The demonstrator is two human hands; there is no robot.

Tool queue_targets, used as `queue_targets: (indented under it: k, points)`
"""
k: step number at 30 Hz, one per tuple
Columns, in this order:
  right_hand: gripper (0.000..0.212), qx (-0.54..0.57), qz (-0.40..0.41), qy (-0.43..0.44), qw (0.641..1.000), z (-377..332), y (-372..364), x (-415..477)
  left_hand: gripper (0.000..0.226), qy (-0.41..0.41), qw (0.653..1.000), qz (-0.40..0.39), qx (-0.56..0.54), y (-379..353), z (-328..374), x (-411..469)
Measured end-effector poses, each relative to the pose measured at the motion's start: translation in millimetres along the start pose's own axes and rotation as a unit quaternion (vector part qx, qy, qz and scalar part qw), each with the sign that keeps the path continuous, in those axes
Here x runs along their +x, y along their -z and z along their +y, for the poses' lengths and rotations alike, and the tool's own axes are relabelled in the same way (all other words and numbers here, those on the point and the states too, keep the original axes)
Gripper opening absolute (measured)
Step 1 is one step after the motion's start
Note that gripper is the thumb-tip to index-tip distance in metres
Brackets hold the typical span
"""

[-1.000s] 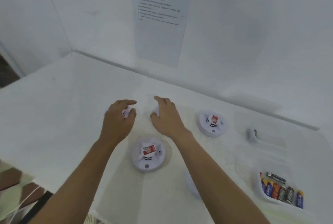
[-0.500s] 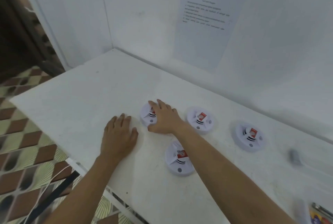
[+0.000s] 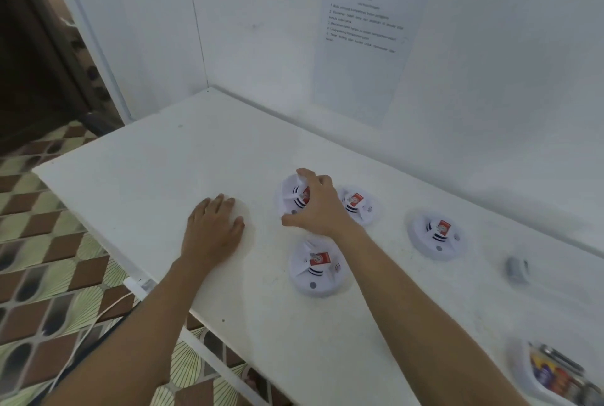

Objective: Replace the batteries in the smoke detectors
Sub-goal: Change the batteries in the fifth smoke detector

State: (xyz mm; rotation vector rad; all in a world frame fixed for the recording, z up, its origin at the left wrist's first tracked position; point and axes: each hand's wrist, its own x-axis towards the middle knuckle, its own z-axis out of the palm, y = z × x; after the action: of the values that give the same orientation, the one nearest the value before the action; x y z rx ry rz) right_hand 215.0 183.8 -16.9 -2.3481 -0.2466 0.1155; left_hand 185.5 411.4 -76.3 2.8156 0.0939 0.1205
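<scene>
Several round white smoke detectors with red labels lie on the white table (image 3: 157,176). My right hand (image 3: 318,211) reaches over the far-left detector (image 3: 289,194), fingers curled on its top and thumb by its near edge. Other detectors sit behind my wrist (image 3: 359,206), to the right (image 3: 438,237) and nearer to me (image 3: 315,271). My left hand (image 3: 212,230) lies palm down on the table left of them, over a faint round white shape that I cannot make out. A white tray (image 3: 523,379) with several batteries is at the bottom right.
A small grey object (image 3: 516,270) lies on the table at the right. A printed sheet (image 3: 362,55) hangs on the white back wall. The table's left edge drops to a tiled floor, with a dark doorway beyond.
The view has swung left and down. My left hand has come down flat on the table. My right hand has closed over the far-left detector.
</scene>
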Motion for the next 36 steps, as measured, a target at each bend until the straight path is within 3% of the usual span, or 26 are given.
queue_targets:
  k: [8,10,12,13,15,19,23,25,30,33,36]
  points:
    - [0.09,0.154,0.068,0.039,0.985,2.7,50.8,-80.0,0.029,-0.074,0.963,0.09,-0.243,26.2,67.2,-57.7]
    - [0.088,0.204,0.069,0.032,0.976,9.3,56.9,-99.8,0.027,-0.036,0.926,0.033,-0.374,34.7,96.0,-82.4]
    - [0.087,0.245,0.077,0.021,0.966,16.9,58.3,-117.9,0.026,0.016,0.851,-0.059,-0.521,42.6,121.9,-101.9]
    - [0.089,0.263,0.082,0.019,0.961,20.1,57.7,-125.9,0.026,0.036,0.816,-0.099,-0.568,45.5,131.8,-109.0]
    - [0.096,0.299,0.087,0.01,0.95,26.5,55.7,-140.8,0.025,0.041,0.785,-0.147,-0.601,49.1,144.6,-119.3]
    - [0.086,0.36,0.075,-0.003,0.93,39.4,53.3,-165.1,0.024,0.02,0.797,-0.154,-0.584,50.3,152.2,-129.8]
    - [0.084,0.352,0.065,0.003,0.934,47.1,53.9,-178.1,0.025,0.037,0.769,-0.166,-0.616,48.2,158.9,-136.4]
    - [0.083,0.329,0.062,0.01,0.942,48.6,56.4,-180.0,0.026,0.023,0.775,-0.147,-0.614,44.8,160.1,-137.5]
    - [0.093,0.269,0.073,0.003,0.961,49.6,58.3,-184.1,0.031,-0.031,0.814,-0.116,-0.568,46.0,162.7,-138.7]
    - [0.095,0.242,0.085,0.007,0.967,49.6,58.8,-190.0,0.035,-0.077,0.854,-0.116,-0.501,46.7,161.9,-137.9]
    - [0.093,0.229,0.088,0.016,0.969,48.2,59.6,-197.4,0.045,-0.174,0.909,-0.062,-0.373,44.5,157.0,-135.0]
